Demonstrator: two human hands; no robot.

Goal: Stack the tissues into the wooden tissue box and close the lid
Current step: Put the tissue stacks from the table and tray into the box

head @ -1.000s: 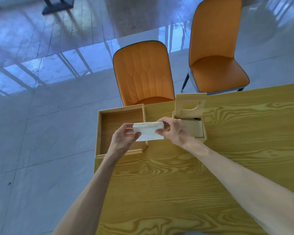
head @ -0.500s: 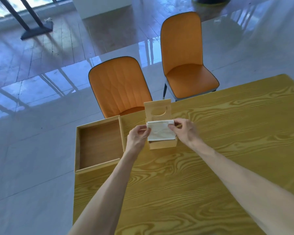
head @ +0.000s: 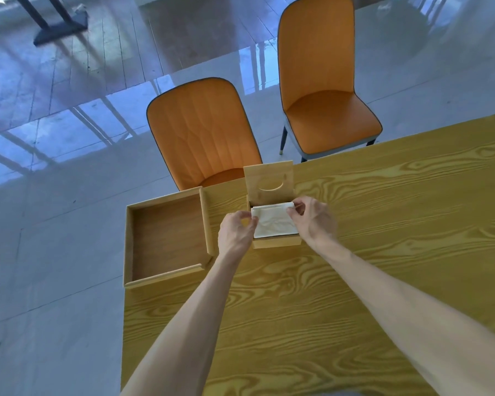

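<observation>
A small wooden tissue box (head: 275, 242) stands near the table's far edge, its hinged lid (head: 269, 181) upright with an oval slot in it. A white stack of tissues (head: 273, 222) lies in the box's open top. My left hand (head: 235, 234) pinches the stack's left edge. My right hand (head: 312, 218) pinches its upper right corner. Both hands rest against the box's sides.
A shallow wooden tray (head: 166, 238) sits at the table's left corner, just left of my left hand. The yellow wood-grain table (head: 383, 252) stretches right and toward me. Two orange chairs (head: 203, 132) (head: 323, 81) stand beyond the far edge.
Both hands carried the tissue stack from in front of the tray rightward over the box and lowered it into the open top. The camera view shifted too.
</observation>
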